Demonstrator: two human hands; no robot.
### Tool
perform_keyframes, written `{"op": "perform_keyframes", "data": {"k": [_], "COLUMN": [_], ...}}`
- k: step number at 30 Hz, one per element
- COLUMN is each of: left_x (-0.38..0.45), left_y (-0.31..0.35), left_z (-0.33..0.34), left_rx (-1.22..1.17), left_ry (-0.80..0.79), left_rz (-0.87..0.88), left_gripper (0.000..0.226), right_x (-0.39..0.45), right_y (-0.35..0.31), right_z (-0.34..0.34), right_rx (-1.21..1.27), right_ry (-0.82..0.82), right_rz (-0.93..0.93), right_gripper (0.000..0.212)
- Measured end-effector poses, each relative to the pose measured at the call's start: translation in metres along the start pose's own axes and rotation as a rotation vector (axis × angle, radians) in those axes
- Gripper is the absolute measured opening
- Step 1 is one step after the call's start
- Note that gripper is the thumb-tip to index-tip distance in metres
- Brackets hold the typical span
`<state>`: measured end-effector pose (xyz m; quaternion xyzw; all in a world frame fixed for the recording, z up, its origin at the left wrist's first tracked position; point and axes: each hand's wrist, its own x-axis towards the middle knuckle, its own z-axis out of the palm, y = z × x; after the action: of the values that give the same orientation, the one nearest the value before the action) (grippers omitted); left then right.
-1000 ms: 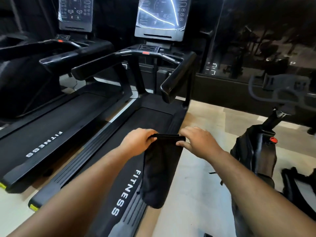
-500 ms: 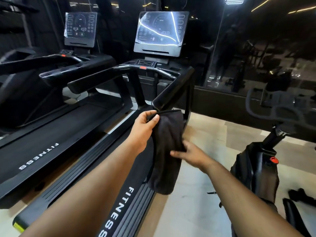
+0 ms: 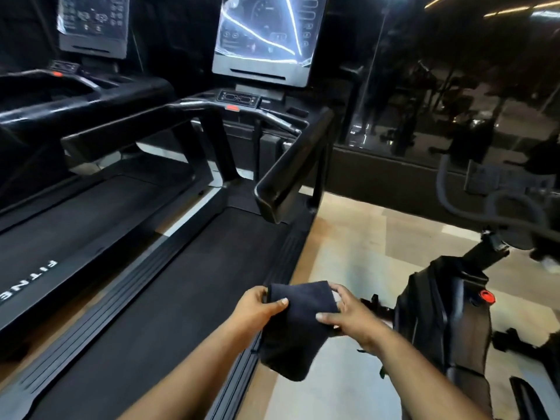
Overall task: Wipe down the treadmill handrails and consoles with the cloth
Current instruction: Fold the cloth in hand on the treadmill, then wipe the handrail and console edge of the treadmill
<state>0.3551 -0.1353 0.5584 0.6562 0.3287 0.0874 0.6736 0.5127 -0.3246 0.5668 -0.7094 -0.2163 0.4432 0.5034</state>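
A dark cloth (image 3: 298,322), folded over, hangs between both hands low in the head view. My left hand (image 3: 257,307) pinches its left edge with thumb on top. My right hand (image 3: 348,313) grips its right side, fingers curled behind the fabric. Ahead stands the near treadmill, with its right handrail (image 3: 291,171) ending well above and beyond the cloth, its left handrail (image 3: 127,131) and its console screen (image 3: 263,37) under glossy plastic film. A small control panel (image 3: 239,98) sits below the screen.
A second treadmill (image 3: 75,95) with its own console (image 3: 94,22) stands at the left. An exercise bike (image 3: 445,313) with a red knob is close on the right. Pale floor (image 3: 363,244) runs between bike and treadmill. A dark glass wall (image 3: 454,86) lies behind.
Both hands came down and toward me with the cloth, away from the right handrail's end. My right hand moved from the cloth's middle to grip its right side; the cloth now hangs shorter, folded.
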Motion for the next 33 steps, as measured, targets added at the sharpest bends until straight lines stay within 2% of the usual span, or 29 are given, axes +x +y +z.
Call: {"op": "perform_keyframes", "data": {"k": [2,4,6,7,9,11,12,14,17,20,23,25,26,28,31,33], "left_x": [0.019,0.036,0.051,0.058,0.073,0.082,0.084,0.093,0.114,0.141,0.173,0.197,0.204,0.224,0.239,0.248], "left_y": [0.003,0.011,0.020,0.025,0.041,0.059,0.068,0.084,0.105,0.134,0.158,0.164,0.163,0.161,0.158,0.163], "left_z": [-0.006,-0.011,-0.016,-0.019,-0.025,-0.031,-0.033,-0.037,-0.043,-0.043,-0.047,-0.056,-0.063,-0.073,-0.075,-0.073], "left_rx": [0.061,0.058,0.092,0.195,0.557,0.971,1.104,1.189,1.231,1.225,1.114,1.025,0.956,0.755,0.484,0.345], "left_ry": [0.141,0.137,0.012,-0.025,0.011,0.127,0.187,0.309,0.403,0.460,0.546,0.564,0.555,0.511,0.365,0.345], "left_rz": [-0.032,0.000,0.116,0.175,0.335,0.495,0.545,0.617,0.678,0.644,0.509,0.353,0.289,0.247,0.331,0.308], "left_gripper": [0.053,0.069,0.085,0.091,0.080,0.049,0.038,0.030,0.037,0.045,0.042,0.037,0.034,0.030,0.044,0.061], "right_x": [0.021,0.044,0.059,0.064,0.073,0.084,0.088,0.098,0.122,0.166,0.213,0.245,0.256,0.280,0.301,0.315], "right_y": [-0.001,-0.009,-0.019,-0.025,-0.039,-0.061,-0.070,-0.092,-0.119,-0.148,-0.182,-0.192,-0.189,-0.174,-0.159,-0.166], "right_z": [0.002,0.005,0.004,0.002,-0.004,-0.007,-0.009,-0.014,-0.027,-0.030,-0.012,0.004,0.016,0.035,0.041,0.031], "right_rx": [0.044,0.127,0.176,0.131,-0.139,-0.414,-0.488,-0.539,-0.510,-0.452,-0.305,-0.304,-0.412,-0.602,-0.580,-0.592], "right_ry": [0.190,0.322,0.276,0.228,0.213,0.339,0.406,0.502,0.596,0.721,0.820,0.718,0.606,0.377,0.365,0.350], "right_rz": [-0.023,-0.047,-0.100,-0.124,-0.169,-0.270,-0.334,-0.426,-0.480,-0.553,-0.657,-0.625,-0.579,-0.541,-0.617,-0.615], "right_gripper": [0.054,0.054,0.067,0.074,0.074,0.061,0.055,0.048,0.037,0.024,0.040,0.066,0.078,0.084,0.087,0.081]}}
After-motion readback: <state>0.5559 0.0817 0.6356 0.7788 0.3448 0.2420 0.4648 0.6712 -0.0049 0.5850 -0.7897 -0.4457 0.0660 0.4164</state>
